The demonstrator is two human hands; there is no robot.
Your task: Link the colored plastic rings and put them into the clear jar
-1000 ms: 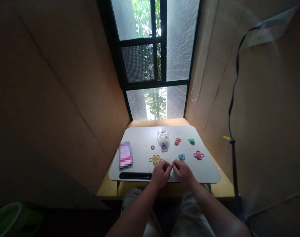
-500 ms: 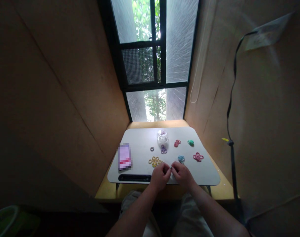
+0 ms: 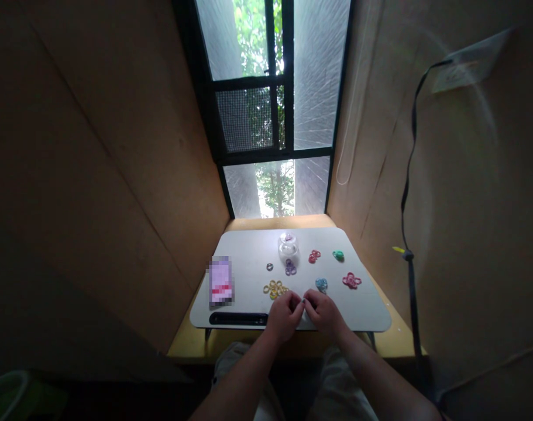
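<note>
My left hand (image 3: 286, 313) and my right hand (image 3: 321, 310) meet over the front edge of a white lap table (image 3: 244, 251). Both are closed, with fingertips pinched close together around something tiny and dark that I cannot make out. Just beyond my left hand lies a cluster of yellow rings (image 3: 275, 289), partly covered by the fingers. Light blue rings (image 3: 321, 284) rest in a small pile past my right hand. Farther back are purple rings (image 3: 291, 268), a single grey ring (image 3: 270, 266), red rings (image 3: 314, 256), pink rings (image 3: 351, 280) and a green bunch (image 3: 338, 255).
A clear round jar (image 3: 288, 248) stands toward the back of the table. On the left lies a blurred purple packet (image 3: 221, 280), with a black slot (image 3: 237, 318) along the front edge. A dark cord (image 3: 407, 234) hangs at the right wall.
My hands stay pinched together in nearly the same place. The view has shifted slightly, and the things on the table lie as before.
</note>
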